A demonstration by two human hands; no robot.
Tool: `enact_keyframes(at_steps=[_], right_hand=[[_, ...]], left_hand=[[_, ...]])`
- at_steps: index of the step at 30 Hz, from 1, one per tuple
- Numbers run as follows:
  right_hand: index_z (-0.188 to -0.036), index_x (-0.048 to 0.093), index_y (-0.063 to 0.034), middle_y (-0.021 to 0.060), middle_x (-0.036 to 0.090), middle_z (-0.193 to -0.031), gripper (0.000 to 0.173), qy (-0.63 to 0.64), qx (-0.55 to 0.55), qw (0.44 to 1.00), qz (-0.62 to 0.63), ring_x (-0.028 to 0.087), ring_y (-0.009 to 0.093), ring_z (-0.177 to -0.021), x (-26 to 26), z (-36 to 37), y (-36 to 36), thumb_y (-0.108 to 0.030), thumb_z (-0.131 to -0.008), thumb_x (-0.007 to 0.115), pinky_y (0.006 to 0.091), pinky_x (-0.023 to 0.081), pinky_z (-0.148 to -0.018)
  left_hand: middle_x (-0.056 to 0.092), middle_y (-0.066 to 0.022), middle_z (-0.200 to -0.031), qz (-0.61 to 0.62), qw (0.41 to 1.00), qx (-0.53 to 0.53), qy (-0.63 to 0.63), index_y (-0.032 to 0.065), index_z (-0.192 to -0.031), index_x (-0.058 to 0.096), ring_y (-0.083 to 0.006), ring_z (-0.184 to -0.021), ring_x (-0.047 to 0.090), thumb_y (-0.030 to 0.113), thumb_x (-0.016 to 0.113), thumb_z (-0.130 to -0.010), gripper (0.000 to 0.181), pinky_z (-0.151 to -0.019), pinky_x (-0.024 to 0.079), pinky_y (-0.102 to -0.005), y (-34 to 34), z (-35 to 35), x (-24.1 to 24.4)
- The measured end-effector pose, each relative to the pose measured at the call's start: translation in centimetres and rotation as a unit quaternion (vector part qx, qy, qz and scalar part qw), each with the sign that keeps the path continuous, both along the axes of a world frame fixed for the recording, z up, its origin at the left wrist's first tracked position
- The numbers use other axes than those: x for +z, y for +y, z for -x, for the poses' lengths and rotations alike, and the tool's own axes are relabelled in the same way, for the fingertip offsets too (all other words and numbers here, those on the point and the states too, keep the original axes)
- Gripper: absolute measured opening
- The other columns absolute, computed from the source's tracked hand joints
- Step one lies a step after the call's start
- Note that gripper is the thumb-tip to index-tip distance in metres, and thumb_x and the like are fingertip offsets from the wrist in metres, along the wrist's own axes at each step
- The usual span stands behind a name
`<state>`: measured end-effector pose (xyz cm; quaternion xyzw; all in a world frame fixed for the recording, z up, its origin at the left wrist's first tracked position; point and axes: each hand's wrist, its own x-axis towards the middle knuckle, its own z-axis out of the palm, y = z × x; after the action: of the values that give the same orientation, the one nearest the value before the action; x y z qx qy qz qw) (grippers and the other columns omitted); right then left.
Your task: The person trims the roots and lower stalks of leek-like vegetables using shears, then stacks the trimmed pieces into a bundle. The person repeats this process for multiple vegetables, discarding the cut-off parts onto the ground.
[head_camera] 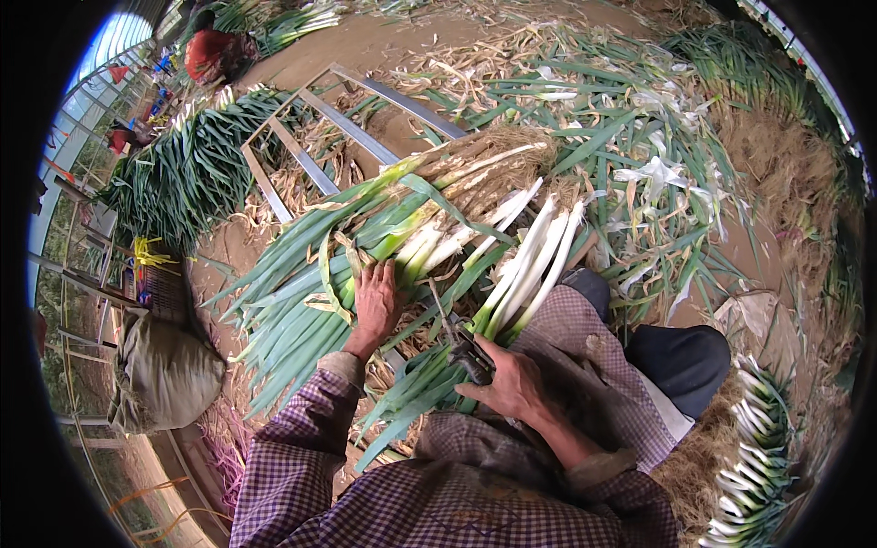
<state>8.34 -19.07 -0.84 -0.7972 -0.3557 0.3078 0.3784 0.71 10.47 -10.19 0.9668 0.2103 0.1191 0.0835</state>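
Note:
My left hand point(377, 299) lies across the green part of a large heap of unpeeled leeks or large green onions point(294, 301), fingers pointing toward the roots. Whether its fingertips grip a stalk is hidden. Between the thumb and index finger of my right hand point(510, 380) is a black blow gun point(471, 359); its thin metal nozzle points up and left. The other right fingers are hidden. Several clean white stalks point(538, 257) lean beside my right thigh, roots away from me, with their green leaves point(411, 394) running under the gun toward my lap.
A metal frame point(349, 123) lies beyond the heap. Stripped leaves point(637, 151) litter the ground at right. Peeled stalks point(747, 452) lie in a row at lower right. At left are a bundled stack point(185, 164), a basket point(164, 284) and a cloth sack point(168, 373). Another person point(212, 51) crouches far left.

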Motion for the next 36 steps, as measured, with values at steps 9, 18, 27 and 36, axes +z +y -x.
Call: enact_keyframes(at_steps=[9,18,27,36], right_hand=[[-0.144,0.051,-0.0031,0.0259,0.07,-0.11,0.09,-0.01,0.022,0.997,-0.068,0.07,0.039,-0.102,-0.6,0.8,-1.5,-0.039,-0.069,0.088,0.0439,0.055,-0.088],[-0.144,0.052,-0.005,0.0249,0.071,-0.106,0.09,0.004,-0.021,1.0,-0.012,0.07,0.04,-0.098,0.1,-0.2,-1.4,-0.044,-0.07,0.086,0.0459,0.055,-0.086],[-0.144,0.051,-0.0038,0.0266,0.07,-0.107,0.091,0.027,-0.016,0.998,-0.053,0.07,0.039,-0.1,0.7,-0.3,-4.6,-0.04,-0.069,0.088,0.0438,0.055,-0.088],[-0.145,0.05,-0.0083,0.0214,0.072,-0.097,0.09,-0.022,-0.062,0.998,0.006,0.071,0.037,-0.09,-1.0,-1.8,-3.3,-0.038,-0.069,0.087,0.0464,0.055,-0.081]], left_hand=[[0.059,-0.0181,-0.107,-0.026,0.997,0.0,0.076,0.0035,-0.105,0.058,-0.0359,-0.107,0.054,0.033,0.081,-0.071,0.051,-0.092,0.041,-0.0475,0.5,-1.4,0.2],[0.058,-0.0183,-0.106,-0.055,0.996,-0.007,0.071,0.002,-0.11,0.05,-0.0375,-0.108,0.052,0.035,0.088,-0.061,0.07,-0.096,0.04,-0.0472,-1.8,-2.1,0.2],[0.064,-0.0207,-0.096,0.116,0.985,-0.027,0.124,0.0026,-0.105,0.047,-0.0385,-0.094,0.064,0.031,0.088,-0.063,0.065,-0.083,0.047,-0.047,-7.4,-1.3,3.9],[0.068,-0.0208,-0.1,0.183,0.973,-0.025,0.136,0.0028,-0.121,0.051,-0.0414,-0.092,0.067,0.046,0.086,-0.068,0.077,-0.08,0.052,-0.0493,-5.9,-0.3,3.1]])
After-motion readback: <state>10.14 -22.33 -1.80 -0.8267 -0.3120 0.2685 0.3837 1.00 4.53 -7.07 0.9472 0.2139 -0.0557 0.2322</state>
